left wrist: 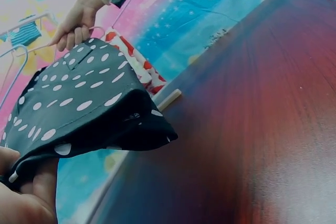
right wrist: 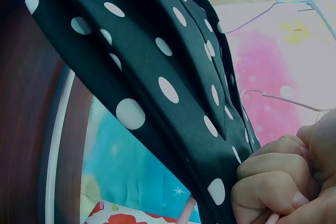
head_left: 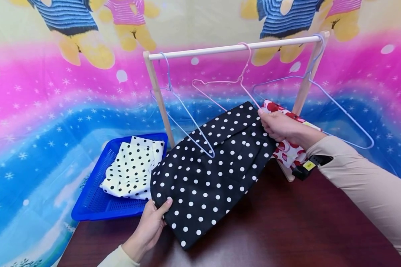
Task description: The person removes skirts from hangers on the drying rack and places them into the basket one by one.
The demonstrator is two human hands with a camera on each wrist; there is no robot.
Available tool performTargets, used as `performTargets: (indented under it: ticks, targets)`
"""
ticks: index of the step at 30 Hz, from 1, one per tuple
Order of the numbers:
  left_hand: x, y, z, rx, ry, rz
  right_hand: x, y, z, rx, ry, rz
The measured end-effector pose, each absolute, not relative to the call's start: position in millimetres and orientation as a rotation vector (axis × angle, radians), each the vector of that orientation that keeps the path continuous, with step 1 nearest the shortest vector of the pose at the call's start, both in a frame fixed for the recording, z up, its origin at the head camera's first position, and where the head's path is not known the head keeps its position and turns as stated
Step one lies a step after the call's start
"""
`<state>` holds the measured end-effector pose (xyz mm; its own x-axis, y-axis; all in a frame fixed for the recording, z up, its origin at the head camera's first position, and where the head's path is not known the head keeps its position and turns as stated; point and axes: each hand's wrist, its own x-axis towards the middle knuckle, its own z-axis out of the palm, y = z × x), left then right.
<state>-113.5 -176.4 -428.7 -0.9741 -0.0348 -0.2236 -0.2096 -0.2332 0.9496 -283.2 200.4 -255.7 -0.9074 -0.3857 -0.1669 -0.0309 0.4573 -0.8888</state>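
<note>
A black polka-dot garment (head_left: 207,174) with white spots slants across the middle of the head view, its upper end at a pink hanger (head_left: 247,91). My left hand (head_left: 150,222) pinches its lower left edge, thumb on top. At the upper right my right hand (head_left: 280,126) grips the pink hanger's sloping arm, right beside the cloth. Curled fingers (right wrist: 273,177) show close to the fabric in the right wrist view. The hanger's hook rests over a white rod (head_left: 204,50). The garment hides the lower part of this hanger.
A blue hanger (head_left: 183,104) hangs on the left, overlapping the garment. Another hanger (head_left: 341,105) hangs on the right, near a red-and-white patterned cloth (head_left: 289,154). A blue basket (head_left: 87,204) holds a white cloth with black dots (head_left: 130,170). Below is a dark wooden table (head_left: 287,222).
</note>
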Motion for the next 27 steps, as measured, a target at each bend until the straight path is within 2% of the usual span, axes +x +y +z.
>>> performTargets:
  ticks: [27]
  targets:
    - [-118, -204, -395, -0.337, 1.910, 2.459, -284, 200, -258, -0.348, 2.373, -1.434]
